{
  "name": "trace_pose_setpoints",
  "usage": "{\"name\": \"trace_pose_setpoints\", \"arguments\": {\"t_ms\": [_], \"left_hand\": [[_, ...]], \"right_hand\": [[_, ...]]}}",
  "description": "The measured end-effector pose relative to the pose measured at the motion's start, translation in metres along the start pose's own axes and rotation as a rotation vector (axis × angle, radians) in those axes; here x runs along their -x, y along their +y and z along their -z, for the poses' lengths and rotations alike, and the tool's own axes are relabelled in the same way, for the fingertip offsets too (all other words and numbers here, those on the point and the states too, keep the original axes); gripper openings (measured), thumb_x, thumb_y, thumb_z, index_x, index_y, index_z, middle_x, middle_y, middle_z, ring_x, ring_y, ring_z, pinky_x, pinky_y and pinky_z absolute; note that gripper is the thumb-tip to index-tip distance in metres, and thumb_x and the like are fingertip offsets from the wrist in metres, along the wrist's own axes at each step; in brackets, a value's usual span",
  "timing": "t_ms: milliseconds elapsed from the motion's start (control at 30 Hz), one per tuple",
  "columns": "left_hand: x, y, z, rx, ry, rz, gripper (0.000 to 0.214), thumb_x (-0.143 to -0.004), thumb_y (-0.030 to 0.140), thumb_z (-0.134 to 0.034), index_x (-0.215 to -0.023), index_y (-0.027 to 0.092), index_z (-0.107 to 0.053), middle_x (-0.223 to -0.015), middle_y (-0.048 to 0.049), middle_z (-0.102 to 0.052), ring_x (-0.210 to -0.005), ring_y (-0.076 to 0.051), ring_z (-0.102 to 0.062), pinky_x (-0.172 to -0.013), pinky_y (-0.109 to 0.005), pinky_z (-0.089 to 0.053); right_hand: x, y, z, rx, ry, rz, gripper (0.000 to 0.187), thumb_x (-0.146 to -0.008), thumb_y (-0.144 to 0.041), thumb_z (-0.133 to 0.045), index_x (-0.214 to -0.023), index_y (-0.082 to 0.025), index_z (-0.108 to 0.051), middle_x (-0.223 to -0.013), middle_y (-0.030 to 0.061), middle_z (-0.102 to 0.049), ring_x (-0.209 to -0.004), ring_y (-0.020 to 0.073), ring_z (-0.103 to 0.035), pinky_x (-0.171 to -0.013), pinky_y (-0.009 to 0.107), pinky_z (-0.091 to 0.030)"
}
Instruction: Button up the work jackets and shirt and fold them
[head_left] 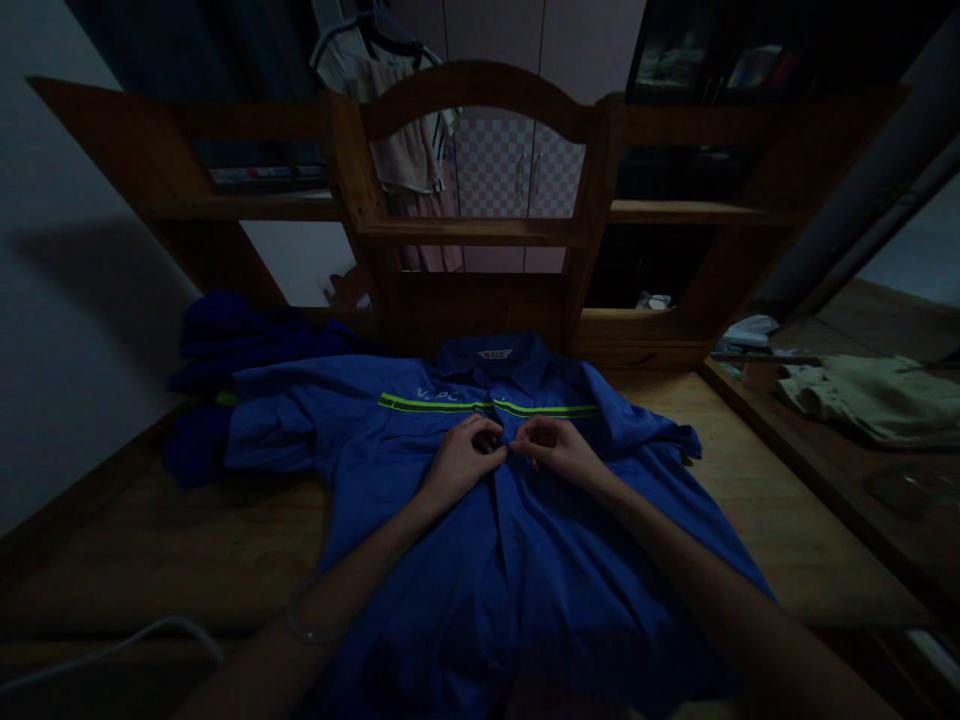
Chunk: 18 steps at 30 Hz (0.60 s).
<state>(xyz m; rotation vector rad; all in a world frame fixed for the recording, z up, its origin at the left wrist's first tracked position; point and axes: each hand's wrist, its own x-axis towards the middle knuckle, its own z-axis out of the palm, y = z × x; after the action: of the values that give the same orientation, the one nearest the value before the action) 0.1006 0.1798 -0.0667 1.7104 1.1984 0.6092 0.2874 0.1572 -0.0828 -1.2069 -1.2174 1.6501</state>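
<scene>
A blue work shirt [420, 540] with a yellow-green stripe across its chest lies front up, its collar pointing away from me. Over the front opening, just below the stripe, both my hands meet. My left hand [466, 455] is closed, thumb and fingers pinching the shirt's front edge. Close beside it, my right hand [559, 450] pinches the other side of the same opening. A button may be between the fingertips, but it is too small and dark to make out. Below the hands the front edges part slightly. A bracelet [300, 615] circles my left forearm.
The shirt lies on a wooden surface [750, 480] backed by a wooden shelf frame [480, 235]. Dark blue folded clothes [247, 345] are heaped at the left by the wall. Light folded cloth [870, 400] rests on the right-hand surface. A white cable [165, 625] runs at lower left.
</scene>
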Motion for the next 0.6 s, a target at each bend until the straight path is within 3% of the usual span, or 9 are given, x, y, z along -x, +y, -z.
{"name": "trace_pose_setpoints", "arguments": {"t_ms": [167, 267, 400, 600], "left_hand": [[0.0, 0.001, 0.001, 0.135, -0.052, 0.077, 0.014, -0.075, 0.02, -0.056, -0.087, 0.017, -0.062, -0.074, 0.0017, -0.059, -0.069, -0.012, -0.056, -0.064, -0.021, -0.042], [-0.001, 0.001, 0.0, 0.229, -0.043, 0.134, 0.013, -0.08, 0.028, -0.054, -0.081, 0.017, -0.061, -0.073, 0.0015, -0.06, -0.067, -0.012, -0.056, -0.061, -0.021, -0.041], [-0.002, -0.005, -0.001, 0.255, -0.018, 0.216, 0.027, -0.077, 0.044, -0.061, -0.077, 0.017, -0.056, -0.06, 0.0037, -0.056, -0.054, -0.011, -0.052, -0.05, -0.02, -0.035], [-0.002, -0.009, -0.001, 0.282, -0.017, 0.241, 0.031, -0.08, 0.049, -0.057, -0.075, 0.018, -0.053, -0.053, 0.0054, -0.052, -0.048, -0.01, -0.047, -0.047, -0.019, -0.033]], "right_hand": [[0.001, -0.003, -0.002, 0.019, -0.029, -0.017, 0.036, -0.071, -0.047, -0.072, -0.081, -0.015, -0.06, -0.066, -0.0026, -0.056, -0.05, 0.0077, -0.051, -0.047, 0.02, -0.04], [0.002, -0.003, -0.002, 0.025, -0.04, -0.025, 0.037, -0.071, -0.048, -0.072, -0.082, -0.015, -0.06, -0.066, -0.0027, -0.056, -0.05, 0.0079, -0.051, -0.047, 0.02, -0.04], [0.003, -0.001, -0.002, 0.029, -0.049, -0.029, 0.036, -0.071, -0.047, -0.072, -0.082, -0.015, -0.059, -0.066, -0.0029, -0.055, -0.052, 0.0085, -0.052, -0.048, 0.02, -0.041], [0.002, -0.001, -0.001, 0.032, -0.066, -0.025, 0.035, -0.074, -0.047, -0.07, -0.082, -0.015, -0.06, -0.066, -0.0028, -0.054, -0.052, 0.0083, -0.051, -0.048, 0.02, -0.041]]}}
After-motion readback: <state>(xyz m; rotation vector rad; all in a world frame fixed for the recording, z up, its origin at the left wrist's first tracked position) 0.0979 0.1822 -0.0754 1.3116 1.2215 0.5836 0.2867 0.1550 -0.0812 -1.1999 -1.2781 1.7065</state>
